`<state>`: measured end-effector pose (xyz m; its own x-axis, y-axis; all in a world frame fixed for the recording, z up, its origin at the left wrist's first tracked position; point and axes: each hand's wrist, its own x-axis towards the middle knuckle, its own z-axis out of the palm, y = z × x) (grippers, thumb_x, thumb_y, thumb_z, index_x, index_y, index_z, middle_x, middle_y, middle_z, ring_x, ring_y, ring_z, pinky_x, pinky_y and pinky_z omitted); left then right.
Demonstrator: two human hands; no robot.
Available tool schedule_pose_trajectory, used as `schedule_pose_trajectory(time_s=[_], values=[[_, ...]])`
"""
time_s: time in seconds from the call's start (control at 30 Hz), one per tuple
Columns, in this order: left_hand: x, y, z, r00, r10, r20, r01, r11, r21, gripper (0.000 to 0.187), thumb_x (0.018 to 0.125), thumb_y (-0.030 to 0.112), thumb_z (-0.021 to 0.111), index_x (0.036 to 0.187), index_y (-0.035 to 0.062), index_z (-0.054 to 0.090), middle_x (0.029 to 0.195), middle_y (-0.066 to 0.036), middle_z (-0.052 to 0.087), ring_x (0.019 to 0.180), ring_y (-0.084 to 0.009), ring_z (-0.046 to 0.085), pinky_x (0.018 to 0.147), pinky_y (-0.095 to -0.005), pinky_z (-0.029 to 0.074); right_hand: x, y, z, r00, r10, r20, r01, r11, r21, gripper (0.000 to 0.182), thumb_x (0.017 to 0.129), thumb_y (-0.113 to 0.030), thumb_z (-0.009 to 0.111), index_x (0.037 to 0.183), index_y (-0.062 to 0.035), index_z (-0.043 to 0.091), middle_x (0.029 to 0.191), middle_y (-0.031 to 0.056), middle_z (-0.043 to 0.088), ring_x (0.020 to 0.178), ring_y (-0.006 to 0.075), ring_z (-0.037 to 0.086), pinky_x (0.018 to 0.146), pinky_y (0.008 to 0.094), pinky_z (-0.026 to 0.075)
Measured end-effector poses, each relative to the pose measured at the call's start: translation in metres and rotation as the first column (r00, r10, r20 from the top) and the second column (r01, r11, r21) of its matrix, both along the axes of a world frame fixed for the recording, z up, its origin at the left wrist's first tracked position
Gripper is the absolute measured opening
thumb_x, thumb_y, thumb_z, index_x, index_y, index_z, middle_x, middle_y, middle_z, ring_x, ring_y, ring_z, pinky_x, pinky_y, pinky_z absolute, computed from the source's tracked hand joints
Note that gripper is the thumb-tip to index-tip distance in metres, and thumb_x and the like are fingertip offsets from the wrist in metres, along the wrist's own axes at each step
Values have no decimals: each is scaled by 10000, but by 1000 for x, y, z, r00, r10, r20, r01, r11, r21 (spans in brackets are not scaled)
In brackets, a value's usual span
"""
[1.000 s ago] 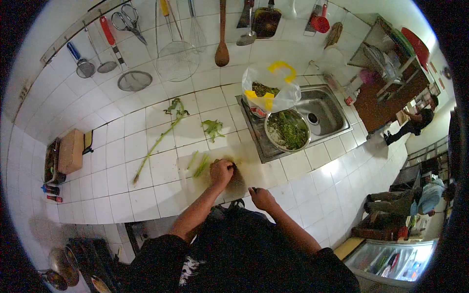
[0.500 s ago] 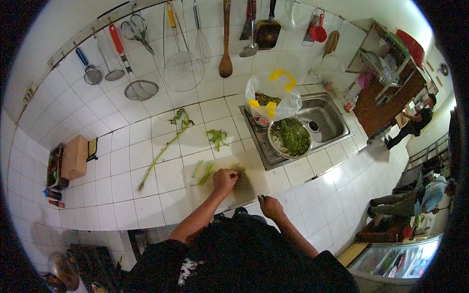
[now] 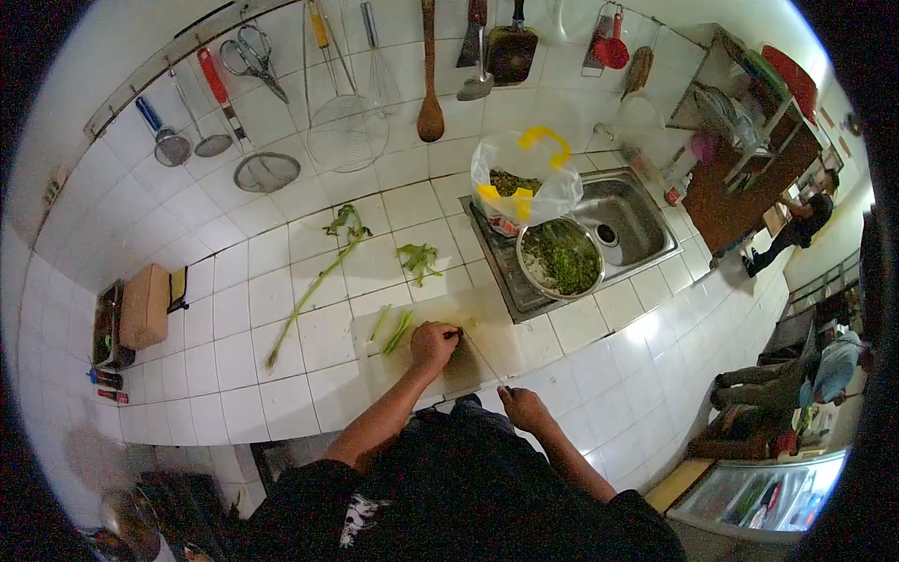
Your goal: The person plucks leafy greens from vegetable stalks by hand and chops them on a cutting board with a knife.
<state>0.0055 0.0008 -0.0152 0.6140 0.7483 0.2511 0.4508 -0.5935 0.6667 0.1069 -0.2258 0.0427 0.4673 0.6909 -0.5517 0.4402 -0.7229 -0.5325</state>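
While my R hand [image 3: 526, 408] is wrapped tight round the knife [image 3: 488, 364], blade slanting toward my L hand [image 3: 435, 347], bunched (can't tell on what) on the board [image 3: 496, 345] by the stems [image 3: 399, 332], a skid, esp. if it's wet, could nick me.

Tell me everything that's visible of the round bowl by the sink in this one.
The bowl is round and open-topped, with a silvery rim that looks like metal. It stands upright, holding finely chopped greens, with paler bits toward its left side. It sits on the metal drainboard beside the sink basin. A translucent plastic bag with yellow handles overlaps its far edge in this view; whether they touch is unclear. No hand is on it.
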Motion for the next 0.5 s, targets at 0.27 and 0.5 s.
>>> schedule_pose_trajectory(time_s=[0.27, 0.5], values=[[1, 9, -6, 993, -27, -114, 23, 999, -43, 174, 663, 191, 715, 806, 95, 735, 833, -137, 685, 762, -306, 635, 709, -412, 518, 1, 42, -2, 996, 44, 78, -45, 999, 18, 553, 960, -444, 360, 933, 35, 635, 931, 298, 624, 927, 471, 583, 827, 531, 456], [-3, 0, -1, 995, 32, -98, -38, 998, -53, 180, 671, 217, 732, 808, 101, 733, 844, -134, 674, 819, -306, 631, 753, -415, 501, 6, 15, -3, 987, 43, 157, -45, 999, 7, 539, 968, -438, 335, 968, 16, 626, 906, 297, 624, 920, 458, 586, 824, 534, 456]])
